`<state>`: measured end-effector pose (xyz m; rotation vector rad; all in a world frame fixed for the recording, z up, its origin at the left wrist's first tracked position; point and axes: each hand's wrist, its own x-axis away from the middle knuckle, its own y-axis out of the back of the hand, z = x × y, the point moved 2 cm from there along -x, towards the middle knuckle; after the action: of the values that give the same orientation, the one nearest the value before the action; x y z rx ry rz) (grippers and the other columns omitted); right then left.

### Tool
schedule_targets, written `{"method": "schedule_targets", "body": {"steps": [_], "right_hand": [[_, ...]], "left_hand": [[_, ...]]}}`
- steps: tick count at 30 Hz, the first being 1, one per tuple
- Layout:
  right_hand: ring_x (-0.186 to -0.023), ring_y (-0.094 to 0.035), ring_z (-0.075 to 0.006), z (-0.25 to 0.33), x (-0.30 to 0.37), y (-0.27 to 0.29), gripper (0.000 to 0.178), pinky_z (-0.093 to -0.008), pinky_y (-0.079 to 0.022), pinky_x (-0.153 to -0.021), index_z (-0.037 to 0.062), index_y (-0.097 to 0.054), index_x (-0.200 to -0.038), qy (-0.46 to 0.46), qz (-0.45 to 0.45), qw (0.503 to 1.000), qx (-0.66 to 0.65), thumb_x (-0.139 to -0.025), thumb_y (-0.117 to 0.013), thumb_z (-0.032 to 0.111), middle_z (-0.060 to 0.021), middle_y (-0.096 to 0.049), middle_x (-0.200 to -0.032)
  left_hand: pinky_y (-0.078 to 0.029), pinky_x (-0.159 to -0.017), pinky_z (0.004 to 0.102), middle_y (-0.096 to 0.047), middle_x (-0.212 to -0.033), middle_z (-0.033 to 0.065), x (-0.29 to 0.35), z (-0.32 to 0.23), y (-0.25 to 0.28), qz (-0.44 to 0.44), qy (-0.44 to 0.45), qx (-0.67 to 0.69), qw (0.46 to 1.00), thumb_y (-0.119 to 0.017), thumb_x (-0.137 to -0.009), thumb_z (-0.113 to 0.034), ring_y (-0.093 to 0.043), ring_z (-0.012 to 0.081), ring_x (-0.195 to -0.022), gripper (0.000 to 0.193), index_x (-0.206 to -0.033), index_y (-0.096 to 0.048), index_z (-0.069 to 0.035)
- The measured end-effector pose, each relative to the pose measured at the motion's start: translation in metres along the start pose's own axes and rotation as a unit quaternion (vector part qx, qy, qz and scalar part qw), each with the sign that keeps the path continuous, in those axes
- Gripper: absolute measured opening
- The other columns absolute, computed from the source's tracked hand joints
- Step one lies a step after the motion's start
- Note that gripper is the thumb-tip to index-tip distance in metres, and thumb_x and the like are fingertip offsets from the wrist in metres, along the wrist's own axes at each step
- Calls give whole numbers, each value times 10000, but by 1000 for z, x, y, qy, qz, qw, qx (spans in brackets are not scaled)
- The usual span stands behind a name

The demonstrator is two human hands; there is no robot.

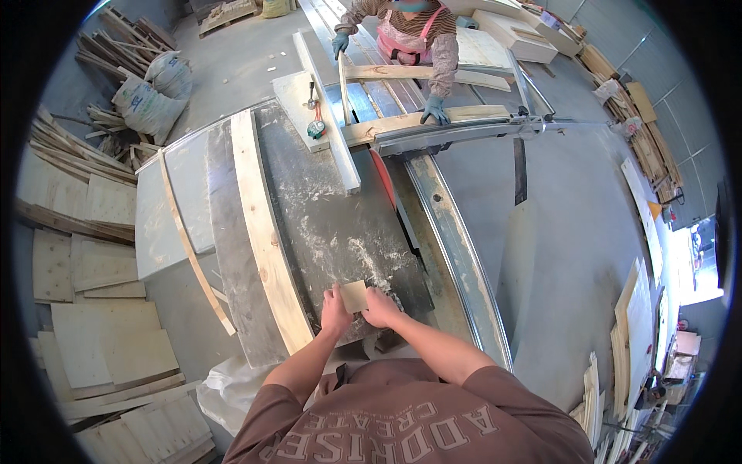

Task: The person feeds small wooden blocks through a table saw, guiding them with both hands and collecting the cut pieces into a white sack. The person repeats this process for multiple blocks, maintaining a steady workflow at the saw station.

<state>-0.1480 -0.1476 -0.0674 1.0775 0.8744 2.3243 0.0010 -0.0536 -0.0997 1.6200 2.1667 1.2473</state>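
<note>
Between my two hands is a small, flat, light-tan wooden piece (355, 296), held over the near edge of a dark saw table (332, 224) strewn with sawdust. My left hand (335, 311) grips its left edge, and my right hand (379, 307) grips its right edge. Left of my hands, a long pale wooden board (263, 224) lies along the table. At the far end a co-worker (417, 39) in blue gloves rests one hand on a plank (464, 114) by the metal fence and holds a narrow upright strip with the other.
A red guard (382, 179) stands beside the metal sliding rail (456, 240) on my right. A thin wooden strip (189, 240) lies at the table's left. Stacked boards (116, 340) line the left side, with white sacks (158, 93) behind. More panels (634, 340) lean at the right.
</note>
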Motion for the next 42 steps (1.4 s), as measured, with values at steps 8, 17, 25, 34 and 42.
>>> {"method": "schedule_targets", "body": {"steps": [8,17,25,34,42], "right_hand": [[-1282,-605,-480,4,1,-13,597,-551,-530,-1046,-31,-452,-1315,-6,-17,999,46,-905,-787,246,-289,-588,-1354],[-1289,-607,-469,9,13,5,586,-556,-510,-1073,-29,-455,-1326,17,-7,997,81,-922,-776,249,-287,-602,-1330],[-1303,-597,-456,4,16,9,567,-554,-508,-1073,2,-469,-1356,26,-14,998,56,-929,-764,230,-265,-589,-1355],[-1283,-593,-447,-13,5,33,561,-551,-506,-1066,6,-499,-1385,38,-60,995,67,-938,-758,226,-244,-582,-1354],[-1297,-577,-429,-18,-4,45,571,-533,-497,-1076,14,-509,-1416,35,-69,994,72,-950,-756,232,-222,-580,-1340]], "left_hand": [[-593,-1017,505,-532,-1361,225,8,-16,22,27,-20,-60,998,-878,-734,-38,-596,456,-1297,859,-1451,-406,-44],[-613,-1010,469,-571,-1319,184,-4,-26,28,46,-15,-143,989,-991,-629,-131,-620,406,-1278,907,-1358,-456,-56],[-577,-1073,471,-550,-1382,206,-2,-16,17,41,-8,-165,985,-971,-658,-122,-607,412,-1294,1013,-1480,-388,-23],[-482,-1172,510,-463,-1526,279,25,-21,18,-28,8,-70,997,-886,-775,-175,-504,475,-1388,1133,-1656,-207,39],[-450,-1189,507,-475,-1522,288,23,-20,22,-46,14,-63,997,-872,-790,-221,-501,472,-1390,1083,-1637,-260,63]]}}
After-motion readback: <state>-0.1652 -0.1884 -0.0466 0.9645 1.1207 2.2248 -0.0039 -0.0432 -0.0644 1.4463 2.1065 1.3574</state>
